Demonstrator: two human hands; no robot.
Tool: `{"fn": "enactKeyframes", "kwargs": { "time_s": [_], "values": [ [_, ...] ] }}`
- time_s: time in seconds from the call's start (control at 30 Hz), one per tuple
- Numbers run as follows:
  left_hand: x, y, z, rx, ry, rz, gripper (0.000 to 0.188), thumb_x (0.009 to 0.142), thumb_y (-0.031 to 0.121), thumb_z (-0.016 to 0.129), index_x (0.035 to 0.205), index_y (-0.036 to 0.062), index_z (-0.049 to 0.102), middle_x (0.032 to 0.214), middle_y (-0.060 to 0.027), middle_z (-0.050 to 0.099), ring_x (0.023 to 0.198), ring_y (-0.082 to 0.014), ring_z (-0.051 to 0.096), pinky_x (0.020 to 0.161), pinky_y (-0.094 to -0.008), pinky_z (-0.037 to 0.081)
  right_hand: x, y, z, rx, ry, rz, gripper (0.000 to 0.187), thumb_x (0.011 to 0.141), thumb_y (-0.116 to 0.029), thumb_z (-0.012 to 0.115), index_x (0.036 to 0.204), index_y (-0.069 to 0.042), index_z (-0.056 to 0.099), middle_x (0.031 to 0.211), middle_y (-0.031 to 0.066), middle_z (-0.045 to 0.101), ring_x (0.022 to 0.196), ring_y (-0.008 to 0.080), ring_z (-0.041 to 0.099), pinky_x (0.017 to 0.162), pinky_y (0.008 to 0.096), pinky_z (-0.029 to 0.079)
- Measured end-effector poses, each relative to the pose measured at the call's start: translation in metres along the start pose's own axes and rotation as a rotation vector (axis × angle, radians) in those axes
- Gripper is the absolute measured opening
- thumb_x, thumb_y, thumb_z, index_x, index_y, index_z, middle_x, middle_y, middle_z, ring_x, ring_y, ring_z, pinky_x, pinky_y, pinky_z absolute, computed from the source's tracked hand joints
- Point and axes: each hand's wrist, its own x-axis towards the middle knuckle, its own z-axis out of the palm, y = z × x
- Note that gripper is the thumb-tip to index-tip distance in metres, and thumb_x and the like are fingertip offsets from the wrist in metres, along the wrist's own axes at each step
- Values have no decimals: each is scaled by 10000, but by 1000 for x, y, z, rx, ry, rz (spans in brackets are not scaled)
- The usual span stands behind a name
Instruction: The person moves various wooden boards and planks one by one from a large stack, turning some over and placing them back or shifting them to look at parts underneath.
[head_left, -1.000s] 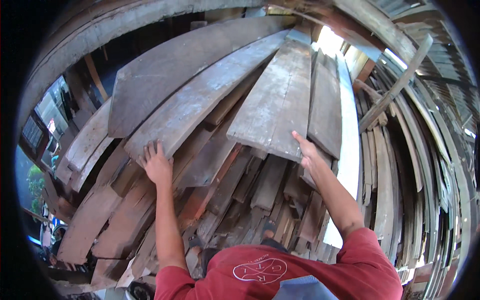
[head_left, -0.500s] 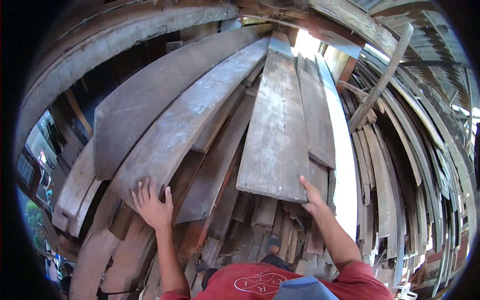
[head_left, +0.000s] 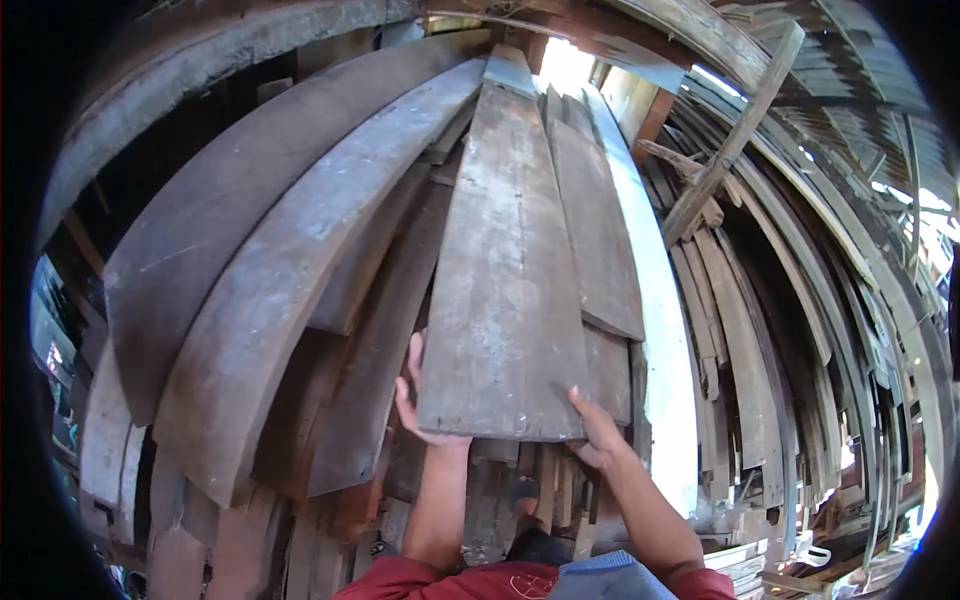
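Note:
A broad, weathered wooden plank [head_left: 505,270] runs away from me through the middle, its squared end close to my body. My left hand [head_left: 430,405] cups that end's left corner, palm beneath it and fingers pointing up along the side edge. At the right corner, my right hand [head_left: 600,435] grips the plank with the thumb on top; the other fingers are mostly hidden underneath. Left of it lies a long greyish plank [head_left: 300,250], overlapped by a wide dark board [head_left: 230,180] farther left. Shorter boards [head_left: 600,220] lie against the plank's right side.
A pale, sunlit board [head_left: 665,380] stretches along the right. Beyond it, several stacked timbers [head_left: 760,350] curve toward the rim, with a slanted wooden post [head_left: 735,135] across them. A heavy beam [head_left: 230,60] spans the upper left. Below me are more boards and my foot [head_left: 527,490].
My left hand has left the greyish plank and moved right to the middle plank's left corner. My right hand keeps its hold. The middle plank's near end appears closer and larger.

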Motion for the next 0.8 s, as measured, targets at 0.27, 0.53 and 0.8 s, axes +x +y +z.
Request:
{"fn": "enactKeyframes", "kwargs": {
  "time_s": [0.27,0.53,0.8],
  "values": [
    [15,3,18,366,-85,266,620,1113,399,246,730,86,621,1758,-140,308,1582,-391,338,1280,-594,299,3,13,12,176,-63,-52,625,1017,-391,744,1469,-17,531,1360,142,656,1253,303,640,1075,493,518],
    [41,14,40,717,-355,256,619,1083,368,293,605,100,582,1626,-275,466,1617,-417,253,1329,-582,130,22,57,25,339,-181,34,733,1015,-575,658,1538,-87,499,1494,132,594,1352,336,585,1162,540,450],
    [58,-19,129,1259,-703,83,589,1029,452,459,636,81,692,1566,-232,559,1633,-426,162,1306,-570,102,16,51,55,632,-425,2,748,1056,-693,483,1530,-115,524,1475,114,619,1355,311,598,1169,542,449]
  ]
}}
